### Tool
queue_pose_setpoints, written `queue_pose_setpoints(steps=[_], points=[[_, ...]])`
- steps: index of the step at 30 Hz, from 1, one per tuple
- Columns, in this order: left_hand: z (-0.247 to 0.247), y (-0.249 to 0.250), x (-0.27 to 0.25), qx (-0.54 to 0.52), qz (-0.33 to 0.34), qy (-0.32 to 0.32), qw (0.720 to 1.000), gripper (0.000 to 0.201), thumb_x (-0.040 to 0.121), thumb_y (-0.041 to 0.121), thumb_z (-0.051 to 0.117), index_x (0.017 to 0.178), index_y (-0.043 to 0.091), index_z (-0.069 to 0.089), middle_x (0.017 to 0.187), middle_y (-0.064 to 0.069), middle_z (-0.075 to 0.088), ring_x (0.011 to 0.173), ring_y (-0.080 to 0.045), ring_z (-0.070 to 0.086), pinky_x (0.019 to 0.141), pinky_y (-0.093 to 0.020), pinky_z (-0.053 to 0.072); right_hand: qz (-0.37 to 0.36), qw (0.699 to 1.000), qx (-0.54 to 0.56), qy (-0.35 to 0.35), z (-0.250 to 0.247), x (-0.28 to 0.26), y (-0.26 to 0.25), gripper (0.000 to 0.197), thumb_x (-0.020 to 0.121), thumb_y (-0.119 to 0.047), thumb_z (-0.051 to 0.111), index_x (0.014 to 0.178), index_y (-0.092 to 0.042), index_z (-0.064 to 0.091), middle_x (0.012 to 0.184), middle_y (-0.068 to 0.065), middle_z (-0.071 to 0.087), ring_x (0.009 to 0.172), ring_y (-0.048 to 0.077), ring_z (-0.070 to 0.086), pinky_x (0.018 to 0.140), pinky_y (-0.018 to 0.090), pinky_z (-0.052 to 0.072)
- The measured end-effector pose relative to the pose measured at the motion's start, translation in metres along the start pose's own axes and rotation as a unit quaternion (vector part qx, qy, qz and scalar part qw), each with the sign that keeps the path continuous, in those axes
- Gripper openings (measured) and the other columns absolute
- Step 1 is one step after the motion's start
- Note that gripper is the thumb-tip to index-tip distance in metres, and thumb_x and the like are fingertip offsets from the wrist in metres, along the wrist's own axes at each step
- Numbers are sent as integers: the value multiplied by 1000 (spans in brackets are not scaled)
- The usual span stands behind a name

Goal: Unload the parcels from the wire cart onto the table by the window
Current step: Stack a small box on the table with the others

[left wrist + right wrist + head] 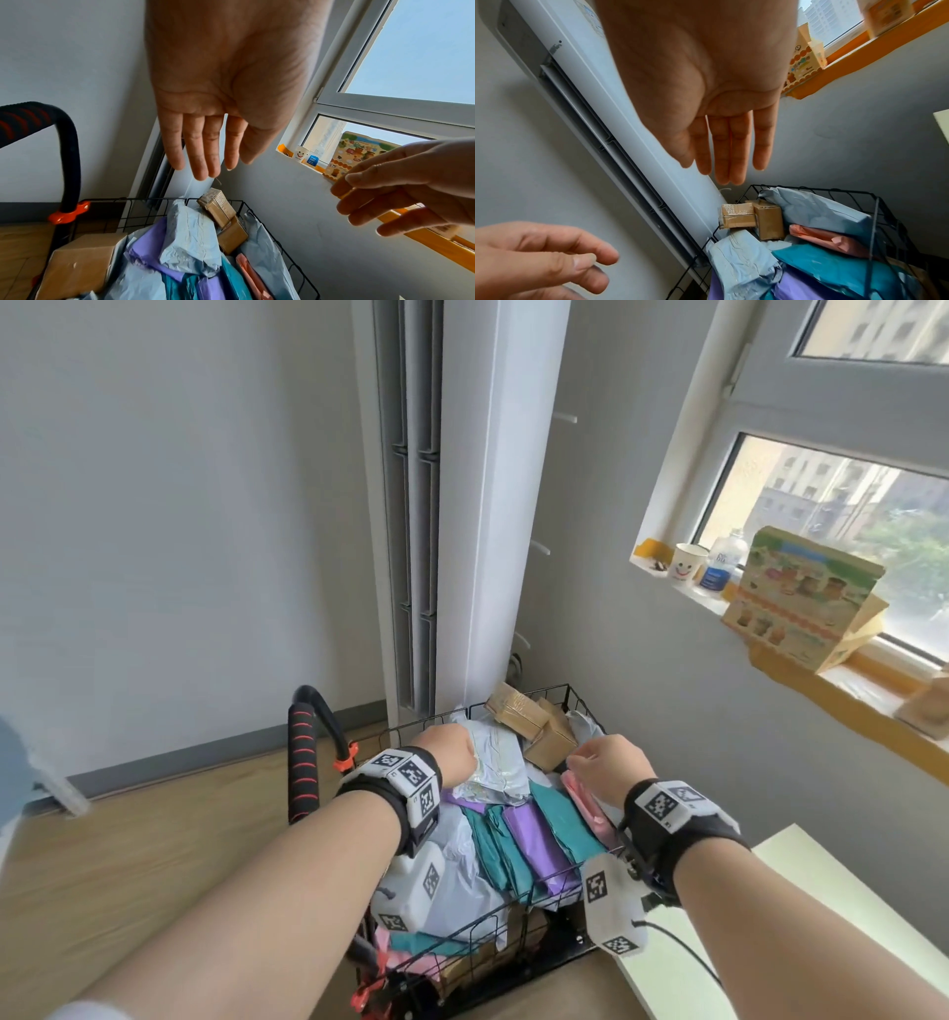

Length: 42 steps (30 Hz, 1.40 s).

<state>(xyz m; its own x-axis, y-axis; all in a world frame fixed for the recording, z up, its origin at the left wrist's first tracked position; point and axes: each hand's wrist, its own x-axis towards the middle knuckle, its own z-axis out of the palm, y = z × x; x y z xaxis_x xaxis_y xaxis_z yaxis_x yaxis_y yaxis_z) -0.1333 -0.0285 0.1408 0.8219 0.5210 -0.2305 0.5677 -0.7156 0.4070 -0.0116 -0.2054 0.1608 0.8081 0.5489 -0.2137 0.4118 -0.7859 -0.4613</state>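
The black wire cart (580, 706) stands below me, piled with parcels. A crumpled grey-blue mailer (495, 762) lies on top, with purple (534, 839), teal (565, 819) and pink (583, 798) mailers around it. Small brown boxes (516, 711) sit at the far corner. My left hand (447, 755) hovers over the grey-blue mailer (190, 239), fingers (200, 158) straight and holding nothing. My right hand (608, 762) hangs above the pink mailer (834, 239), its fingers (731, 152) straight too, and empty. The pale table (821, 891) lies at the lower right.
A tall white air conditioner (462, 505) stands right behind the cart. The cart's black-and-red handle (303, 762) rises at the left. On the window sill sit a paper cup (688, 562), a bottle (724, 562) and a colourful carton (801, 603). Wooden floor lies to the left.
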Motion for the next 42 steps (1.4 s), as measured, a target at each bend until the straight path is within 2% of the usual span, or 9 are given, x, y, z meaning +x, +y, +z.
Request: queue_pose_setpoints(steps=[3, 6, 11, 15, 19, 25, 28, 35, 42], points=[[-10, 10, 38, -7, -7, 9, 1000, 25, 91, 16, 48, 98, 7, 71, 106, -9, 69, 101, -27, 63, 77, -27, 46, -2, 1000, 12, -1, -12, 37, 0, 23, 93, -20, 50, 98, -11, 71, 94, 5, 70, 77, 16, 62, 72, 25, 50], [-10, 24, 76, -23, -11, 13, 1000, 22, 90, 17, 51, 95, 12, 71, 105, -6, 68, 102, -26, 63, 78, -27, 46, 2, 1000, 20, -1, -21, 77, 12, 24, 93, -20, 50, 102, -14, 71, 105, 2, 69, 93, 20, 64, 86, 31, 52], [8, 39, 122, -33, -29, 3, 999, 25, 90, 16, 50, 100, 12, 72, 121, -7, 64, 117, -25, 55, 100, -30, 42, 12, 999, 31, -14, -29, 128, 34, 26, 94, -21, 51, 113, -17, 67, 106, 7, 69, 94, 21, 64, 83, 29, 51], [22, 38, 144, -34, -53, -6, 998, 24, 90, 22, 50, 99, 13, 71, 109, -8, 68, 101, -26, 62, 84, -29, 49, 27, 999, 30, -35, -23, 151, 46, 22, 94, -20, 51, 103, -12, 69, 93, 7, 69, 84, 19, 64, 73, 26, 50], [28, 40, 169, -46, -63, -6, 997, 22, 91, 23, 51, 102, 15, 68, 112, -6, 66, 103, -26, 60, 87, -31, 49, 38, 997, 32, -53, -13, 175, 55, 20, 95, -22, 52, 101, -12, 69, 96, 5, 67, 88, 19, 63, 82, 29, 52], [37, 35, 211, -59, -78, -19, 995, 21, 92, 22, 50, 102, 14, 67, 111, -6, 66, 107, -26, 59, 88, -31, 46, 53, 996, 30, -65, -3, 216, 56, 21, 94, -19, 49, 100, -14, 69, 100, 6, 68, 88, 19, 61, 76, 24, 44], [38, 30, 238, -65, -78, -30, 994, 18, 94, 24, 49, 95, 16, 65, 103, -5, 65, 100, -22, 56, 88, -32, 45, 60, 995, 26, -73, 3, 241, 53, 21, 94, -20, 50, 100, -15, 69, 101, 6, 68, 92, 20, 62, 82, 28, 49], [53, 6, 314, -103, -113, -64, 986, 33, 94, 37, 49, 71, 17, 62, 72, -2, 59, 78, -25, 60, 65, -26, 39, 64, 994, 20, -91, 33, 308, 40, 23, 93, -25, 52, 107, -16, 67, 110, 4, 66, 101, 21, 61, 93, 35, 49], [91, -19, 374, -207, -191, -94, 955, 60, 89, 54, 50, 107, -2, 63, 90, -17, 64, 82, -29, 60, 70, -31, 43, 67, 989, 24, -132, 79, 362, 35, 30, 95, -19, 46, 121, -21, 62, 123, -1, 62, 112, 21, 58, 96, 31, 46]])
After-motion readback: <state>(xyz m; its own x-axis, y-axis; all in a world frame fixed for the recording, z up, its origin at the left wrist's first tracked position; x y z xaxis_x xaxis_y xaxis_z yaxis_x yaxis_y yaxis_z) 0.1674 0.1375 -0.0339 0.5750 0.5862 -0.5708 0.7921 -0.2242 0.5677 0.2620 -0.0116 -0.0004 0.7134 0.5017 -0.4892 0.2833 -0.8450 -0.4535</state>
